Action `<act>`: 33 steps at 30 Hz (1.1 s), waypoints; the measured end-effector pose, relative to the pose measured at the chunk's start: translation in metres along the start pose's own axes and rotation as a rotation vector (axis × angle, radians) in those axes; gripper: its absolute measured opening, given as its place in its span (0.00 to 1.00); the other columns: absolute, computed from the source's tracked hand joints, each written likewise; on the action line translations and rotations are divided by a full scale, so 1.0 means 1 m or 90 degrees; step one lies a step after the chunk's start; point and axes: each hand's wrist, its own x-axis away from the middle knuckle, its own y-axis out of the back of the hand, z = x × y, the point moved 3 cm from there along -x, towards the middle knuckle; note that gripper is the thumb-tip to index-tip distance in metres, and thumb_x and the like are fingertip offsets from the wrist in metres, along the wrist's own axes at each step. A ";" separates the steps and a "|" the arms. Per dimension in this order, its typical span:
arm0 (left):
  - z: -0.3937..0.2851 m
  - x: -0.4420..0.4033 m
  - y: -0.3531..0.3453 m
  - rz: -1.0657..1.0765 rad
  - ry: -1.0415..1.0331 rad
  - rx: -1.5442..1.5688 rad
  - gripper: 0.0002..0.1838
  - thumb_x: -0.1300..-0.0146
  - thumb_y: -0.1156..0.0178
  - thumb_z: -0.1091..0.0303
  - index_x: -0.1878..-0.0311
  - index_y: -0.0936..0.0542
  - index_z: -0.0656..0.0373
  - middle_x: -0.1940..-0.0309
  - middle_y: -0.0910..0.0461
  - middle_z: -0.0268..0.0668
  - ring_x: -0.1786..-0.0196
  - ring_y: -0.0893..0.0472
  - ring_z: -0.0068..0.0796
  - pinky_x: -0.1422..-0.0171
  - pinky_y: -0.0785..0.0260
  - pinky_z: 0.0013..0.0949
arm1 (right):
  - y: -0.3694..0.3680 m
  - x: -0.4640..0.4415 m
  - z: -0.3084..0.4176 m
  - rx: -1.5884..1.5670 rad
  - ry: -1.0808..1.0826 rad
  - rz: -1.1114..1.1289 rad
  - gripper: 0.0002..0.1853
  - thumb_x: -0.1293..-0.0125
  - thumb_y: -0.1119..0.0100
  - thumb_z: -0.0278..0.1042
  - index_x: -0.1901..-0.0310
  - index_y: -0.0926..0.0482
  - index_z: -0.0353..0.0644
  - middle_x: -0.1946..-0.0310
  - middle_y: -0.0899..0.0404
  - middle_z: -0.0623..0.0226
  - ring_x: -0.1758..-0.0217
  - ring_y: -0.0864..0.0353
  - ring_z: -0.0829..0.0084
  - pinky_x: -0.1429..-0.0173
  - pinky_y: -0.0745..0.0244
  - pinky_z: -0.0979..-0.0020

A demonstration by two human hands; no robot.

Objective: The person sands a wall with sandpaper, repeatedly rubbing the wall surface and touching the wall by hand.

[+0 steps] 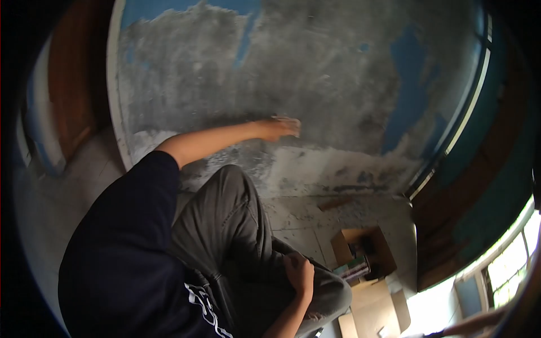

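My left hand (pixel 279 129) reaches out to the lower part of a wall (pixel 327 90). Its fingers are closed round a pale, flat piece (pixel 296 126) pressed against the surface; blur hides what kind of thing it is. The wall is patchy grey with scraps of blue paint (pixel 408 90) and a whitish band low down. My right hand (pixel 300 274) rests on my right thigh, fingers curled in, with nothing seen in them. Under it are my grey trousers (pixel 220 219), the legs bent.
An open cardboard box (pixel 383 248) with things inside stands on the tiled floor to the right, cardboard flaps (pixel 372 307) spread before it. Loose debris (pixel 355 211) lies along the wall's foot. A brown door (pixel 76 84) is at left; a window (pixel 513 265) is at lower right.
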 end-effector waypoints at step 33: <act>0.015 0.002 -0.165 -0.239 -0.004 0.078 0.21 0.34 0.57 0.69 0.38 0.36 0.63 0.37 0.35 0.45 0.34 0.37 0.40 0.30 0.44 0.38 | -0.011 -0.013 -0.030 -0.027 -0.165 -0.012 0.06 0.42 0.41 0.30 0.68 0.20 0.36 0.77 0.20 0.64 0.75 0.21 0.75 0.68 0.29 0.76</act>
